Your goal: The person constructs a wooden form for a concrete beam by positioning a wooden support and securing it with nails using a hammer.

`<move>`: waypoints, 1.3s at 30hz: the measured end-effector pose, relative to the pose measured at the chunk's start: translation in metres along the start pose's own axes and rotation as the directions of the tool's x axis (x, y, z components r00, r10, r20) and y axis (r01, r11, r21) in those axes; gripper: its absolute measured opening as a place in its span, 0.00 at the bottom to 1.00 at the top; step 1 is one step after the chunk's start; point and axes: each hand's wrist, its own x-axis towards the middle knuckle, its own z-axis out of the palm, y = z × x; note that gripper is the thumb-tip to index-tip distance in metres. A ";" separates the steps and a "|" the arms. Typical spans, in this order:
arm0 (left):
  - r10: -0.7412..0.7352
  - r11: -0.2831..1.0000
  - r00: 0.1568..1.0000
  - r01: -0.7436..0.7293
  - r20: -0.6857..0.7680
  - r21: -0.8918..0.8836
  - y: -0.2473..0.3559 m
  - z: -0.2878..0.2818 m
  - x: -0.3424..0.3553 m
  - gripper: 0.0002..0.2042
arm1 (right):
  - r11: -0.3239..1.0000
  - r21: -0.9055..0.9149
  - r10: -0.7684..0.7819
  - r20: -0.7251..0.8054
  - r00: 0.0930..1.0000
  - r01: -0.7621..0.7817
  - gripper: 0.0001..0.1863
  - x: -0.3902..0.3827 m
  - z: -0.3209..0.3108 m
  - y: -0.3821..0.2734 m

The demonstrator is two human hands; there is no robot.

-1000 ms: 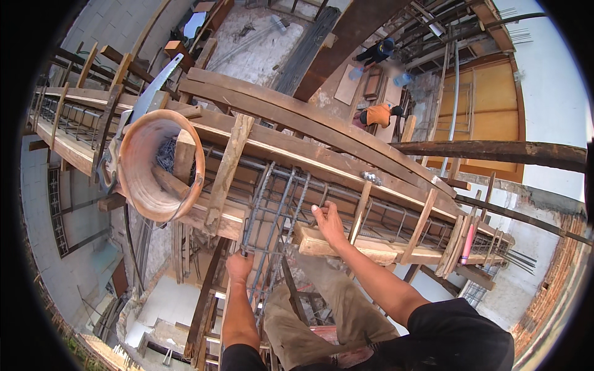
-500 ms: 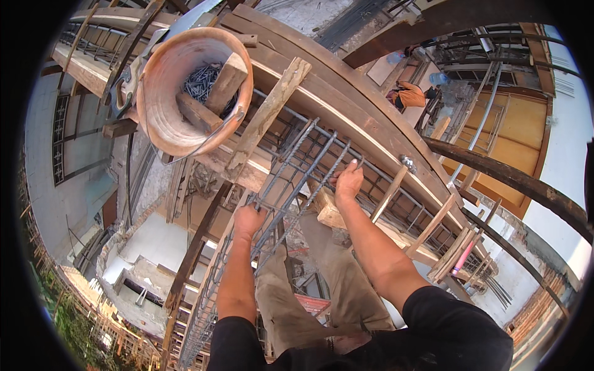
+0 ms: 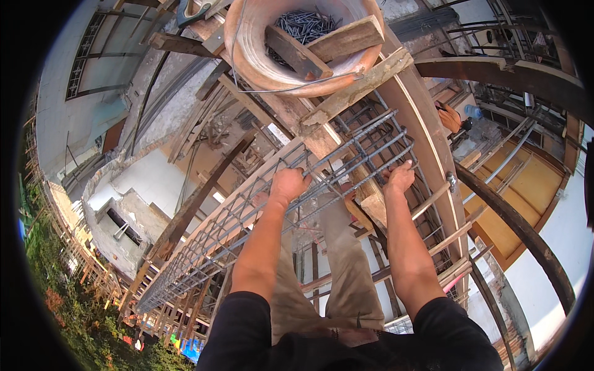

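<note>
A long cage of ribbed rebar and thin ties (image 3: 204, 253) slopes from the lower left up to the formwork ahead of me. My left hand (image 3: 289, 185) is closed around a bar on its left side. Near the cage's far end, my right hand (image 3: 399, 176) has its fingers curled on a bar at the right; the exact bar is partly hidden by the fingers. A rough wooden batten (image 3: 356, 96) lies across the form boards just beyond the cage end. Between my hands, a thick timber (image 3: 373, 201) shows under the bars.
An orange bucket (image 3: 250, 52) with nails (image 3: 303, 26) and wood blocks (image 3: 297, 52) stands beyond the batten. Curved form boards (image 3: 427, 130) run along the right. A dark pole (image 3: 526, 216) crosses at far right. Below are gaps, struts and a drop toward greenery (image 3: 74, 303).
My view has turned, so the bucket and batten sit higher and farther right. The cage now lies more slantwise across the picture. Both hands stay on bars.
</note>
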 end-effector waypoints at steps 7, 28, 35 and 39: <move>0.021 0.996 0.999 -0.017 0.048 -0.083 -0.003 -0.007 -0.003 0.21 | 0.991 -0.094 -0.086 0.126 0.988 0.098 0.14 0.033 -0.004 0.024; 0.029 0.955 0.998 -0.043 -0.052 -0.292 -0.012 -0.005 -0.012 0.15 | 0.969 -0.229 0.017 0.441 0.898 0.095 0.16 0.064 -0.033 0.020; -0.057 0.888 0.960 -0.076 -0.274 -0.453 -0.025 0.009 -0.059 0.16 | 0.946 -0.323 0.133 0.455 0.880 0.024 0.17 0.075 -0.029 0.010; -0.238 0.904 0.718 -0.082 -0.654 -0.419 -0.068 0.017 -0.137 0.20 | 0.890 -0.455 0.189 0.372 0.909 0.001 0.16 0.059 -0.025 0.002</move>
